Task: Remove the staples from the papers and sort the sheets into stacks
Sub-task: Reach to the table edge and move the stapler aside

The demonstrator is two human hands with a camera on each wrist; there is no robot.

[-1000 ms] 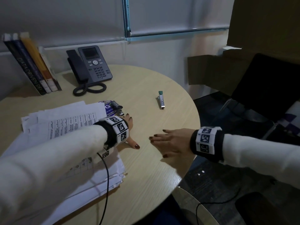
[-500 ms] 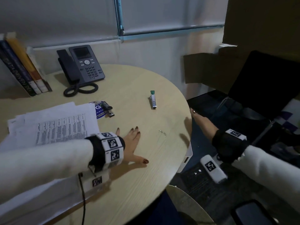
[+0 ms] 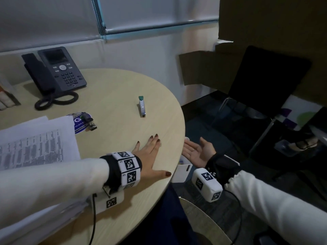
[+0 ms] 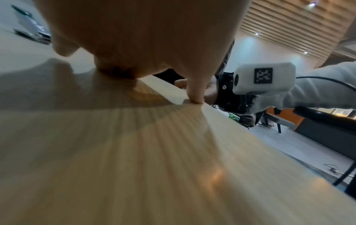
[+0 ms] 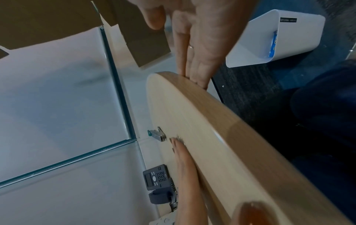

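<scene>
My left hand [image 3: 152, 144] lies flat and open on the round wooden table [image 3: 123, 200], near its right edge. A small loose staple [image 3: 160, 144] sits at its fingertips [image 5: 176, 143]. Just off the edge my right hand [image 3: 194, 150] is held open, palm up, with its fingertips [image 5: 198, 79] against the table rim. A stack of printed papers [image 3: 35, 147] lies at the left under my left forearm. A staple remover with a green end [image 3: 142, 106] rests apart in the middle of the table.
A white bin [image 3: 182, 172] stands on the floor below the table edge, under my right hand. A desk phone [image 3: 56, 73] is at the back left. A metal clip [image 3: 90, 122] lies on a blue sticker by the papers. A dark chair [image 3: 265, 82] stands at the right.
My left hand slid right across the table up to the loose staple. My right hand dropped off the table, then came up palm up against the edge.
</scene>
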